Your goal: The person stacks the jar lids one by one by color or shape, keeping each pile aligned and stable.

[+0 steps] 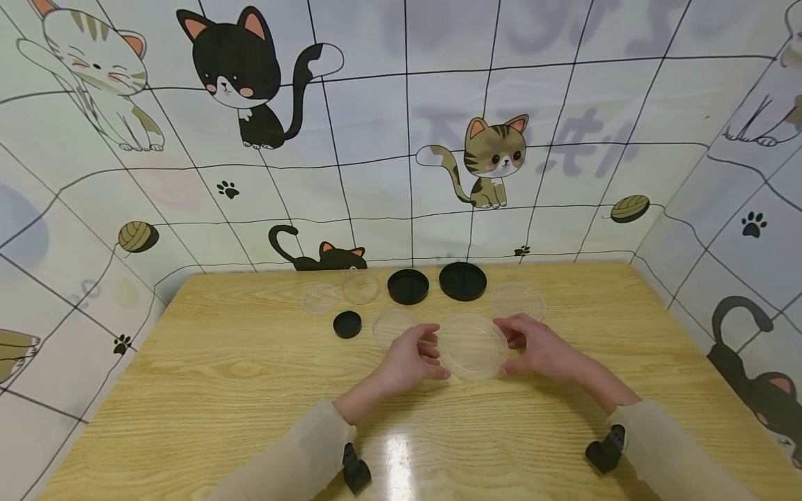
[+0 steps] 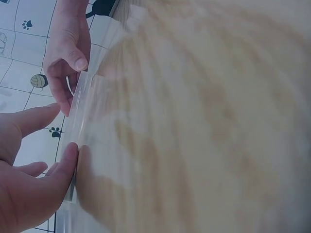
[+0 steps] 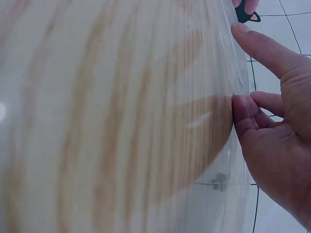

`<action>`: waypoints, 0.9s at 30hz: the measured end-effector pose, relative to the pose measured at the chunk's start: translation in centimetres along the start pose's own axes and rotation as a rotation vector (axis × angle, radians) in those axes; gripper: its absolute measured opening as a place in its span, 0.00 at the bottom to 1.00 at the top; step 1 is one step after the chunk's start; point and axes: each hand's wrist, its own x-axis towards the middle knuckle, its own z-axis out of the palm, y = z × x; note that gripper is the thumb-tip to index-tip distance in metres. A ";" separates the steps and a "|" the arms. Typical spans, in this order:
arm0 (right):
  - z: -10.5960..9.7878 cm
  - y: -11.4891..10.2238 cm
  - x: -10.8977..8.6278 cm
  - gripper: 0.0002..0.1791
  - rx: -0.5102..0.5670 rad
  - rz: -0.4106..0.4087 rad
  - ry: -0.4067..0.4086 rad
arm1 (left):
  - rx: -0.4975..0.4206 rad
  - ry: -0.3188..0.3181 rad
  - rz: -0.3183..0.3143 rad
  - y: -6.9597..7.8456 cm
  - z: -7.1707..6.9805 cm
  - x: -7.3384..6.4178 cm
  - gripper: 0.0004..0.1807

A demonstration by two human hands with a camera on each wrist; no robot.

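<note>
Between my hands is a clear round dish (image 1: 473, 346) with a raised rim. My left hand (image 1: 410, 358) cups its left edge, thumb near the front and fingers bent beside the rim. On the opposite edge my right hand (image 1: 537, 348) holds the dish, its thumb and index finger apart along the rim. In the left wrist view, the left thumb (image 2: 70, 153) touches the clear wall. Bent fingertips (image 3: 239, 109) of the right hand press the rim in the right wrist view. Just behind the left hand lies another clear disc (image 1: 388, 323).
Along the back of the wooden table (image 1: 250, 369) lie a large black dish (image 1: 463, 281), a medium black dish (image 1: 408, 287) and a small black disc (image 1: 347, 324). Clear discs lie at the back left (image 1: 319, 299) and back right (image 1: 519, 300). A cat-print cloth (image 1: 376, 139) rises behind.
</note>
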 end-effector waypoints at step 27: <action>-0.5 0.4 -0.5 0.50 0.045 -0.047 -0.083 | 0.075 0.025 0.008 -1.0 0.2 1.0 0.36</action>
